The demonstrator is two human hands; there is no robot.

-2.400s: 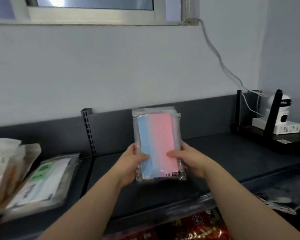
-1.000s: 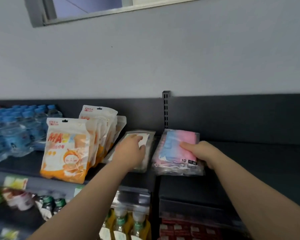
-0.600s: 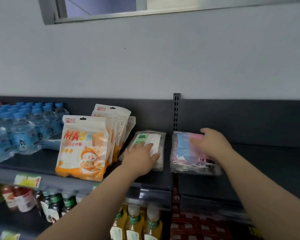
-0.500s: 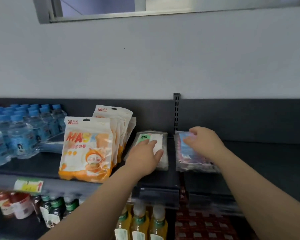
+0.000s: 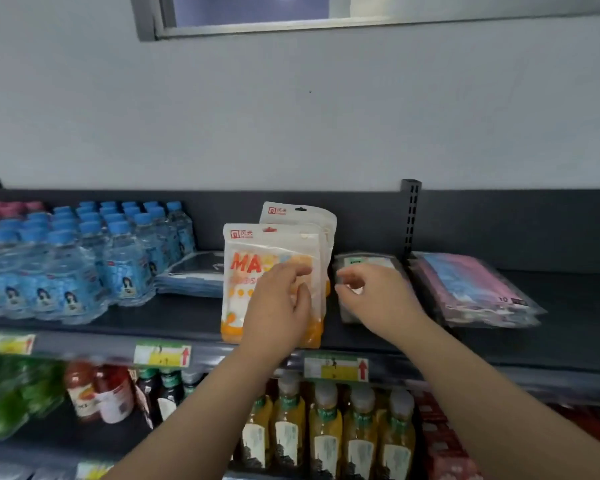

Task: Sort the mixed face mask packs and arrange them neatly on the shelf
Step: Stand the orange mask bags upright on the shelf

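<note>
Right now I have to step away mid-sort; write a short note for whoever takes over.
Left hand: open, fingers spread against the front orange mask pouch, which stands upright in a row with others behind it.
Right hand: fingers curled over the clear pack with the green label, lying flat beside the pouches; a firm grip cannot be confirmed.
Done: pink-and-blue mask packs lie stacked on the shelf, right of the slotted upright.
Left: square up the pouches and the clear pack. Dark flat packs beside the water bottles may need sorting.
</note>
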